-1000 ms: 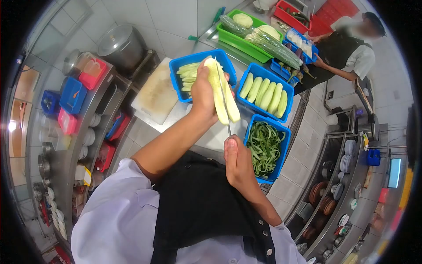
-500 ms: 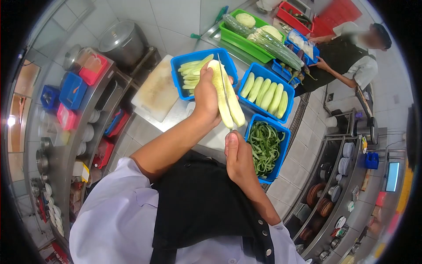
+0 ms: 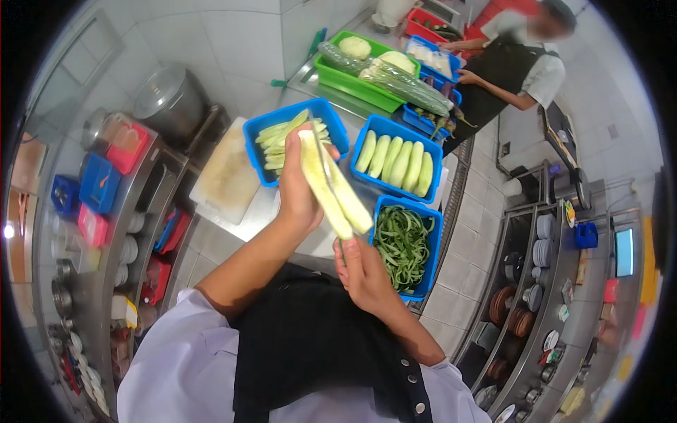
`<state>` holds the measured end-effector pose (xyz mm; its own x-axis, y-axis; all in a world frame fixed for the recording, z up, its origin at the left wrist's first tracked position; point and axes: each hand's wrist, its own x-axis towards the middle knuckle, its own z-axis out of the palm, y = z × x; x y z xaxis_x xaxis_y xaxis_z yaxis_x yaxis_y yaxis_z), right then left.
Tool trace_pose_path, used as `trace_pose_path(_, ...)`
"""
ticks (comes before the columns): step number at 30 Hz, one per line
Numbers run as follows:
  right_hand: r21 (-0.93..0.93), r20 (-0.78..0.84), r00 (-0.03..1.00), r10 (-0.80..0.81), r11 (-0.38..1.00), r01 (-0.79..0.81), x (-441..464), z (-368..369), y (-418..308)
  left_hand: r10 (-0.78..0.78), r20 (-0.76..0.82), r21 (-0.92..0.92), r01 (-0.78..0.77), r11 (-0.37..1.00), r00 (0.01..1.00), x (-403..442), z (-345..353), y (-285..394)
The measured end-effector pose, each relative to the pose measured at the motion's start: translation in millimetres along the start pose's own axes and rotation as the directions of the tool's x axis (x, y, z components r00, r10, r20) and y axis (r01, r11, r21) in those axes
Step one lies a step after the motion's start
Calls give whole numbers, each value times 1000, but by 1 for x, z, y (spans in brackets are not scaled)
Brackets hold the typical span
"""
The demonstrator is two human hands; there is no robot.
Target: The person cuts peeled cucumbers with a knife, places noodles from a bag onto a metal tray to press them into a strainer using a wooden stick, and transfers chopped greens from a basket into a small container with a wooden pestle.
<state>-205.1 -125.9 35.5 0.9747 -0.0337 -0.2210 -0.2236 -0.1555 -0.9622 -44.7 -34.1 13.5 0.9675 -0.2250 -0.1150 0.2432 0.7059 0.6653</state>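
My left hand is wrapped round a pale, peeled cucumber, split lengthwise into two halves that lie side by side. A knife's thin blade runs between the halves, its tip near their far end. At the near end, my right hand is closed on the knife's handle, which the fingers mostly cover. Beyond my left hand, a blue basin holds cut cucumber pieces. Several whole peeled cucumbers lie in another blue basin. Green peelings fill a third blue basin beside my right hand.
A white cutting board lies on the steel counter at left. Behind the basins stands a green basin of wrapped vegetables. At the back right, another person reaches over a blue container. Shelves of dishes line the right side.
The view has turned, so the surroundings appear further left. Both hands keep their hold on the cucumber and the knife, and the halves now slant more to the right at their near end.
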Motion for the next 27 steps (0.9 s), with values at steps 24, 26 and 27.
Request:
trace_pose_path(24,-165,-90,992,-87,984,71,-3,15,12,-6,-10,25,6,1000,1000,-4,3,9)
trace_pose_path(26,-186,-105,988,-112,978,91,-1,15,17,-17,-17,7,17,1000,1000,-4,2,7)
trace_pose_path(27,-187,-101,989,-112,978,92,0,15,18,-30,-20,-9,30,1000,999,-4,2,6)
